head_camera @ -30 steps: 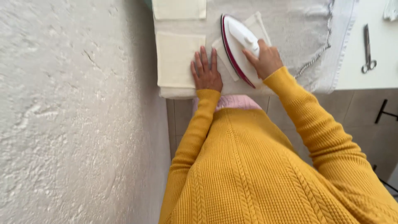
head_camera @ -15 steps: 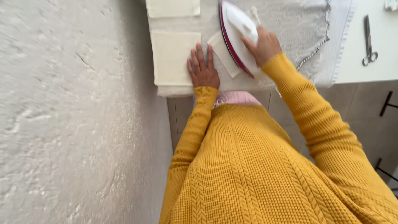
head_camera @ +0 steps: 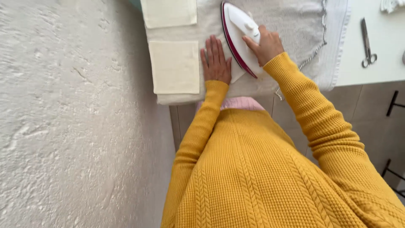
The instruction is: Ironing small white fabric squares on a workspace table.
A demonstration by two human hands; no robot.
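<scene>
My right hand grips the handle of a white iron with a dark red edge, which rests on a small cream cloth piece on a grey towel. Just left of the iron, my left hand lies flat with fingers together, pressing that cloth down. A folded cream square sits to the left of my left hand, and another one lies beyond it. Both arms wear yellow knit sleeves.
A rough white wall runs along the left side. Metal scissors lie on the white tabletop to the right of the towel. Tiled floor and black metal legs show at the lower right.
The iron has slid a little away from me along the towel under my right hand. My left hand stays flat on the cloth beside it.
</scene>
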